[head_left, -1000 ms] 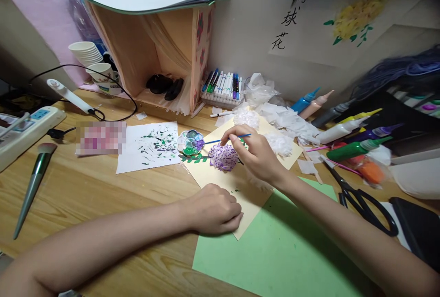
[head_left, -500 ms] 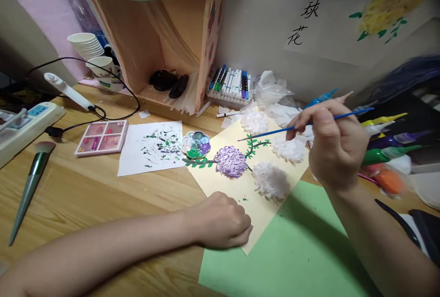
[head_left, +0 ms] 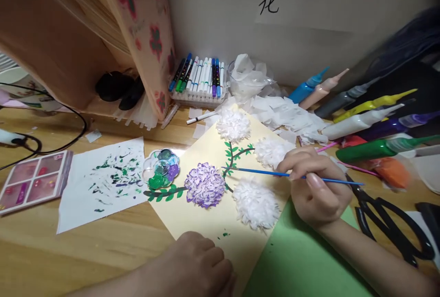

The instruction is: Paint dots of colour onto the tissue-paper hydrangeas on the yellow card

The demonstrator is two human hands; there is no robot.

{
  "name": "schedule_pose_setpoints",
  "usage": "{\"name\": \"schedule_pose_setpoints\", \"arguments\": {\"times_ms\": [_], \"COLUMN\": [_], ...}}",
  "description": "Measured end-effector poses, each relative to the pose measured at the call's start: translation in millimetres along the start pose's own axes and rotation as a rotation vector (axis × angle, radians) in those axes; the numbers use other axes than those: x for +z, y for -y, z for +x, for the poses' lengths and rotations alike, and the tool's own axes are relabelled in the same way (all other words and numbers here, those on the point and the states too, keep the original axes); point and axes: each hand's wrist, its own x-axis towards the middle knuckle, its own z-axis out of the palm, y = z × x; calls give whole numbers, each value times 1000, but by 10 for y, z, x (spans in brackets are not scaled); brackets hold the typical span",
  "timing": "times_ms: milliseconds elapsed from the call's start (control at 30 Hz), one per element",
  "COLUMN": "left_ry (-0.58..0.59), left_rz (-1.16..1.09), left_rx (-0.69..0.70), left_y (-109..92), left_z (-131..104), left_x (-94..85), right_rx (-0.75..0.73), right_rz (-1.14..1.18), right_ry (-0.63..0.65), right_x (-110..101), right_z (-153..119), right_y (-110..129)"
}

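Note:
My right hand [head_left: 316,187] pinches a thin blue paintbrush [head_left: 261,171], held nearly level above a cream sheet [head_left: 192,223]. The brush tip is close to a painted green-leafed stem [head_left: 232,159]; whether it touches, I cannot tell. Raised paper flowers sit on the sheet: a purple-tinted one [head_left: 205,185] in the middle left and white ones, with one white flower [head_left: 256,203] nearest my right hand. My left hand [head_left: 202,262] lies curled in a fist on the sheet's lower corner. A flower-shaped paint palette [head_left: 161,168] with green and purple paint stands at the left corner.
Left of the palette lies a paint-smeared white paper [head_left: 103,187]. Behind are a marker box [head_left: 199,81] and white paper scraps [head_left: 288,116]. At right are several paint bottles, including a green bottle [head_left: 374,150], and black-handled scissors [head_left: 388,223]. Green paper [head_left: 292,255] lies beneath.
The view has moved closer and to the right. My right hand has lowered the paintbrush, bringing its tip from above the purple flower to near the stem beside it. My left fist stays on the sheet.

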Motion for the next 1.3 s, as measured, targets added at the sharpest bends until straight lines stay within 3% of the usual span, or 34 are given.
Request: {"name": "schedule_pose_setpoints", "arguments": {"times_ms": [267, 433, 733, 1067, 1300], "left_ry": [-46, -14, 13, 22, 0], "left_rz": [-9, -35, -18, -18, 12], "left_rx": [-6, -8, 16, 10, 14], "left_y": [2, -8, -1, -7, -5], "left_z": [0, 6, 8, 12, 20], "left_x": [26, -10, -48, -34, -26], "right_rx": [-19, -40, 46, 63, 90], "right_rz": [-34, -51, -59, -76, -73], "right_ry": [48, 54, 174, 84, 113], "right_x": [-11, 20, -2, 10, 8], "right_z": [-73, -92, -101, -100, -99], "right_y": [-64, -60, -78, -69, -70]}}
